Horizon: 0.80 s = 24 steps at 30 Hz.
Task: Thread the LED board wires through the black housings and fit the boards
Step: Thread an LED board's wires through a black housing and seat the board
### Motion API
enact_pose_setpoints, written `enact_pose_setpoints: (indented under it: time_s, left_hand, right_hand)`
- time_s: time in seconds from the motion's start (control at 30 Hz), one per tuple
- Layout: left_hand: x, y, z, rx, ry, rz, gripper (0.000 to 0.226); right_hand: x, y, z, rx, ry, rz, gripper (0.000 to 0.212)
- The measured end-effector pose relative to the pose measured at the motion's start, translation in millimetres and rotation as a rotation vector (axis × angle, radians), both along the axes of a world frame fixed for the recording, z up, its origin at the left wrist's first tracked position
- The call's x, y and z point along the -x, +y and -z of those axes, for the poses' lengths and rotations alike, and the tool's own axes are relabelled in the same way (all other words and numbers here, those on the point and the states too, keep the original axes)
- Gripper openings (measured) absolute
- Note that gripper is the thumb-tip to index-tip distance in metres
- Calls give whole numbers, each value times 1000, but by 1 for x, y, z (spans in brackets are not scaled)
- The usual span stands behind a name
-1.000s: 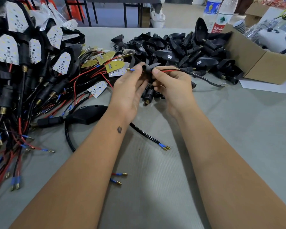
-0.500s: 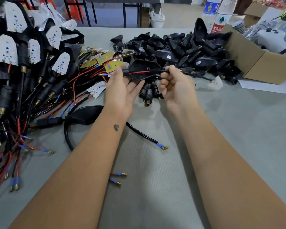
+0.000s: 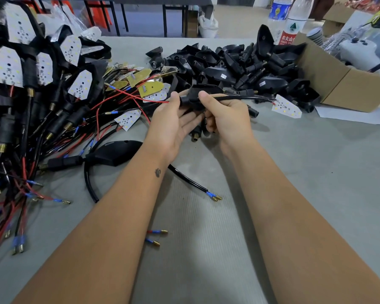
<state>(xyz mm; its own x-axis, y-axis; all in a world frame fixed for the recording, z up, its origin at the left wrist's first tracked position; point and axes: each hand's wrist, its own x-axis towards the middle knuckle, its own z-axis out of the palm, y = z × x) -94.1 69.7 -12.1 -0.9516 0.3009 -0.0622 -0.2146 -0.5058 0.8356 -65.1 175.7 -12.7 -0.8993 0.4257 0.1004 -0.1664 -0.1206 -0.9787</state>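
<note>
Head view: the grey table (image 3: 294, 172) is crowded around me. On my left sprawls a heap of finished assemblies (image 3: 31, 95), white LED boards seated in black housings with red and black wires trailing toward me. Beyond my hands sits a pile of empty black housings (image 3: 239, 69), hemming in the far side, and a cardboard box (image 3: 338, 84) stands at the right with two water bottles (image 3: 287, 20) behind it. Loose yellow-backed boards (image 3: 150, 87) lie just beyond my left thumb.

The black housing (image 3: 203, 93) I hold lies roughly level above the table, long axis left to right, its narrow neck toward my left. A black sleeved cable (image 3: 246, 98) runs out rightward to a white LED board (image 3: 286, 107) lying on the table; a thin red wire (image 3: 149, 99) leaves the neck leftward.

Both forearms reach forward, converging. My left hand (image 3: 173, 121) is palm-up, fingers cupped beneath, thumb pinching the neck. My right hand (image 3: 226, 117) has its fingers curled round the housing and cable.
</note>
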Motion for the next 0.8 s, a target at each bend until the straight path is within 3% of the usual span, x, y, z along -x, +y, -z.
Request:
enact_pose_setpoints:
  time_s: [0.07, 0.17, 0.23, 0.53, 0.8]
  left_hand:
    - [2, -2, 0, -11, 10, -64, 38]
    - [6, -7, -1, -55, -28, -168, 38]
    - [8, -9, 0, -59, -26, -181, 38]
    - [2, -7, -2, -191, -13, -60, 31]
    - [7, -14, -3, -275, -8, -191, 33]
  right_hand:
    - [1, -1, -3, 147, 16, -12, 17]
    - [3, 5, -6, 615, 65, -20, 19]
    - [4, 9, -5, 751, 97, -8, 25]
    - [3, 8, -2, 306, 36, 6, 20]
    - [-1, 3, -3, -36, -45, -43, 28]
